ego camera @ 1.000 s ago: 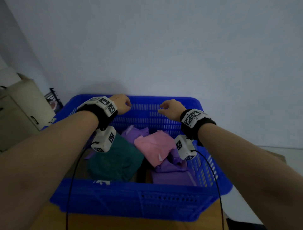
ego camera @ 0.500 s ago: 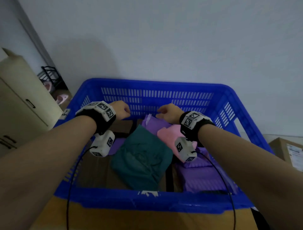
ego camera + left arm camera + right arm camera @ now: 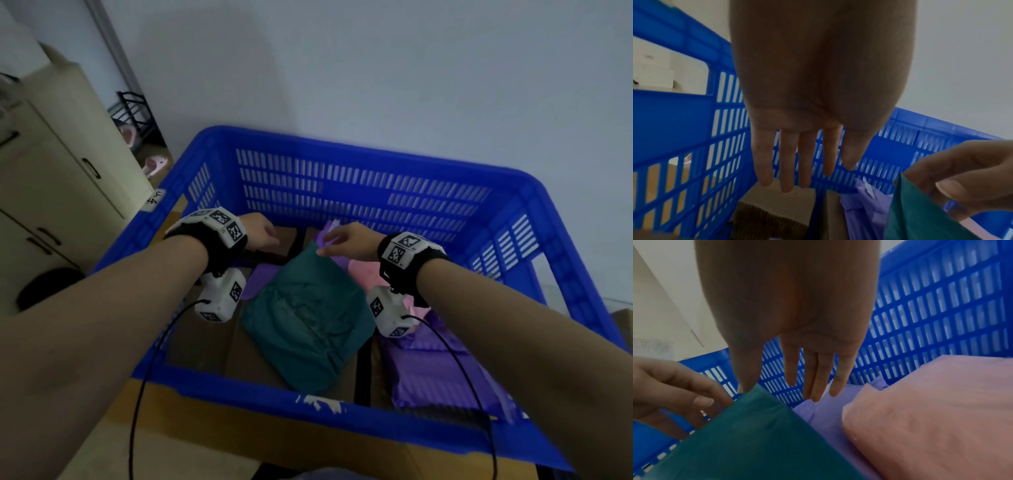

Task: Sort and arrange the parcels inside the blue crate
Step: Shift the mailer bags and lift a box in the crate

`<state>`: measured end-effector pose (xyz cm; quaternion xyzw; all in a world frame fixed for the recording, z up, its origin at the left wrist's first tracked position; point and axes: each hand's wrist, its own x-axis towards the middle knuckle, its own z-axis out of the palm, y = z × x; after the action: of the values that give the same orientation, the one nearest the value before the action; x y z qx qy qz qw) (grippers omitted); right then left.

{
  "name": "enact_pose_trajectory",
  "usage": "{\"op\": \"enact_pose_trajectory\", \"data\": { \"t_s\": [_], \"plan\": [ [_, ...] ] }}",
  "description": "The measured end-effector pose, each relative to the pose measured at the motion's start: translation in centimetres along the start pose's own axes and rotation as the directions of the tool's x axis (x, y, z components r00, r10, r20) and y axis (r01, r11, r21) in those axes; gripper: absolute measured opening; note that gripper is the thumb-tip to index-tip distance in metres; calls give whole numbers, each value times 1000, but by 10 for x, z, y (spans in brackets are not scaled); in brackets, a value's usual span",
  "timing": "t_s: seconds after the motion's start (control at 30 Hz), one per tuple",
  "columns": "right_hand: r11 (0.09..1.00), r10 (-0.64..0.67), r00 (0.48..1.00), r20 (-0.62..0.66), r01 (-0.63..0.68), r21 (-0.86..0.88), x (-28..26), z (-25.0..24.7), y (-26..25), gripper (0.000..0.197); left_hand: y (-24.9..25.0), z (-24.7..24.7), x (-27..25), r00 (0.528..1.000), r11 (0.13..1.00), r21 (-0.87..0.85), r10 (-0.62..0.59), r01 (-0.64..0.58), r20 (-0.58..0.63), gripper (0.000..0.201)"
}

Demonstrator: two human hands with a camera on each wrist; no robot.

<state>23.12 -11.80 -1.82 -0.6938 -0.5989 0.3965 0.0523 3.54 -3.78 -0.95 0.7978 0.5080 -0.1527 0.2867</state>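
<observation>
The blue crate (image 3: 342, 144) holds a teal parcel (image 3: 308, 315) in the middle, tilted up toward the far wall. A pink parcel (image 3: 359, 274) lies to its right, partly hidden by my right wrist. Purple parcels (image 3: 438, 373) lie at the front right and at the rear. My left hand (image 3: 262, 233) hangs with straight fingers (image 3: 787, 170) just above a cardboard box (image 3: 777, 203) at the crate's rear left and holds nothing. My right hand (image 3: 346, 240) has straight fingers (image 3: 813, 382). Its thumb touches the top corner of the teal parcel (image 3: 756, 434), beside the pink parcel (image 3: 931, 418).
A beige cabinet (image 3: 51, 178) stands to the left of the crate, with a black rack (image 3: 133, 116) behind it. The crate rests on a large cardboard box (image 3: 239, 435). A plain wall rises right behind the far rim. Flat cardboard lines the crate's left floor (image 3: 205, 342).
Both hands came down from the far rim into the crate. The right hand reached the teal parcel's upper corner. The head view tilted down and closer.
</observation>
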Motion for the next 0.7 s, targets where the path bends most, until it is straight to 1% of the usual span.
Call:
{"op": "enact_pose_trajectory", "data": {
  "t_s": [0.1, 0.17, 0.27, 0.4, 0.47, 0.53, 0.6, 0.67, 0.7],
  "plan": [
    [999, -12, 997, 70, 16, -48, 8, -1, -4, 61, -3, 5, -3, 997, 994, -105, -9, 16, 71, 41],
    [998, -9, 995, 103, 15, -63, 12, 1, -4, 61, -3, 6, -5, 990, 992, -123, 20, -3, 136, 37],
    [994, -19, 994, 109, 30, -101, 16, 8, -2, 52, 2, 7, -7, 973, 994, -110, 46, -21, 228, 31],
    [993, -46, 992, 119, 58, -100, 16, 10, -2, 41, 6, 10, -3, 960, 995, -99, 50, -23, 275, 42],
    [990, -89, 992, 92, 98, -105, 11, 3, -5, 36, 7, 7, -3, 959, 993, -121, 43, -10, 279, 50],
    [981, -156, 987, 28, 158, -115, 6, -8, -9, 34, 9, 0, -4, 965, 990, -142, 50, -13, 257, 55],
    [973, -210, 977, -40, 205, -108, 2, -23, -13, 34, 12, -9, -6, 973, 988, -153, 68, -34, 221, 49],
    [976, -219, 969, -112, 218, -27, -2, -39, -15, 31, 14, -21, -8, 984, 978, -206, 75, -40, 161, 35],
    [976, -214, 964, -155, 219, 12, -4, -47, -16, 30, 16, -26, -9, 990, 971, -234, 80, -51, 117, 32]
  ]
}}
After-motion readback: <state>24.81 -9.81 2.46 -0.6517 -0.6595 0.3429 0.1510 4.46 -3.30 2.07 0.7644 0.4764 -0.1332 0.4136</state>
